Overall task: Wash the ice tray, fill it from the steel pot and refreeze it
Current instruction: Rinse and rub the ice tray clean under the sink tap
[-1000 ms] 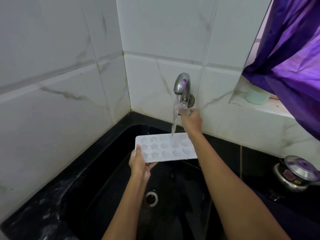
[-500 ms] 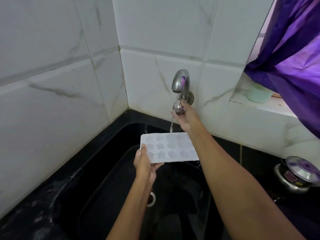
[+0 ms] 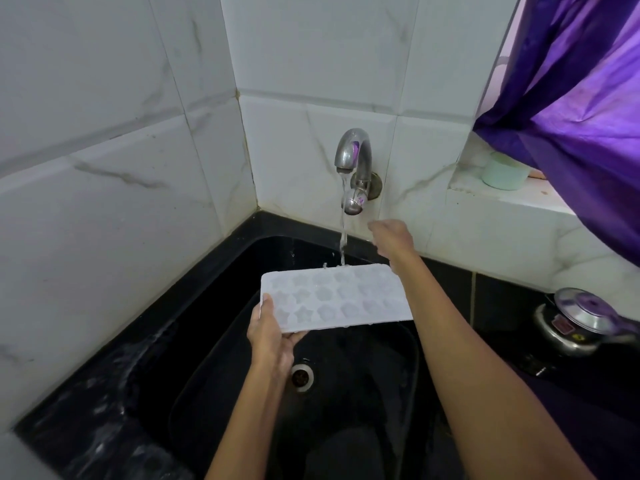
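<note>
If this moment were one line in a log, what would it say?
step: rinsing | left hand: holds ice tray under running tap | right hand: free, below tap knob | over sink

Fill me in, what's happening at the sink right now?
A person is rinsing a white ice tray over the black sink. The left hand grips the tray's near left corner and holds it under the tap. Water runs from the tap and lands on the tray's far edge. The right hand hangs just below the tap's knob, touching nothing. A steel pot with its lid on sits on the counter to the right. No filling has begun yet.
</note>
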A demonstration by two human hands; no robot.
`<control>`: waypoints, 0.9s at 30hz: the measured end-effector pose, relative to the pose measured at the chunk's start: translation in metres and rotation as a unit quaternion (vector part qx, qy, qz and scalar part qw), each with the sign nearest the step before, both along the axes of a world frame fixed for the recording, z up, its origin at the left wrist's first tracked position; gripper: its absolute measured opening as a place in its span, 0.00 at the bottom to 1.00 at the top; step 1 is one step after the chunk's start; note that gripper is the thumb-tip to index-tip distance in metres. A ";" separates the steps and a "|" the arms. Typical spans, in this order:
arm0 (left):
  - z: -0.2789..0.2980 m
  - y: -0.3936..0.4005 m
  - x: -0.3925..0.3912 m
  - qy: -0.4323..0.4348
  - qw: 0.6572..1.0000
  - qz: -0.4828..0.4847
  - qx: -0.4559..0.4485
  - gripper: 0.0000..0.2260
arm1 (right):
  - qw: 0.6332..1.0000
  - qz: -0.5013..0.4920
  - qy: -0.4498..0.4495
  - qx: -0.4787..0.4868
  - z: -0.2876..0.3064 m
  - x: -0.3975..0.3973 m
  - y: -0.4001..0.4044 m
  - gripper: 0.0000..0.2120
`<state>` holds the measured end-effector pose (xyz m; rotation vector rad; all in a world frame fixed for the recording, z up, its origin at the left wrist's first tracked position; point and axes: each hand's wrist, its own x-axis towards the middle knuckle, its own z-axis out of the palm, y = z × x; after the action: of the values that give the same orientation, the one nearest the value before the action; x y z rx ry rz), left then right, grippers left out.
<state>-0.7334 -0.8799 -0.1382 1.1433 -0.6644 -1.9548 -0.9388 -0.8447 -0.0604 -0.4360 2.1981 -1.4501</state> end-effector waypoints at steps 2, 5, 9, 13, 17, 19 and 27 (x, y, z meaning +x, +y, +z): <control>0.000 0.008 0.010 0.000 1.000 0.008 0.004 0.14 | 0.998 0.018 0.057 0.036 0.000 0.010 0.027 0.17; 0.001 0.023 0.027 0.007 1.000 0.015 0.009 0.13 | 0.994 0.015 0.067 0.081 -0.015 0.021 0.065 0.23; 0.004 0.045 0.049 0.011 1.000 0.021 0.012 0.12 | 0.990 0.038 -0.125 0.055 -0.044 0.052 0.108 0.26; 0.007 0.069 0.069 -0.008 1.000 0.018 -0.008 0.12 | 0.971 0.038 -0.226 -0.064 -0.053 0.090 0.138 0.21; 0.007 0.092 0.090 -0.003 1.000 0.013 -0.003 0.15 | 0.976 0.014 -0.201 -0.083 -0.056 0.106 0.158 0.16; 0.008 0.106 0.096 0.017 1.000 0.006 -0.003 0.15 | 0.978 0.010 -0.191 -0.085 -0.056 0.109 0.168 0.15; 0.007 0.134 0.108 0.104 0.992 -0.058 0.037 0.25 | 0.982 -0.013 -0.167 -0.088 -0.050 0.120 0.198 0.16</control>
<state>-0.6252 -0.7460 -0.1315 0.9456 -0.5618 -2.1774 -0.8187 -0.6463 -0.1105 -0.2024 1.8261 -1.6093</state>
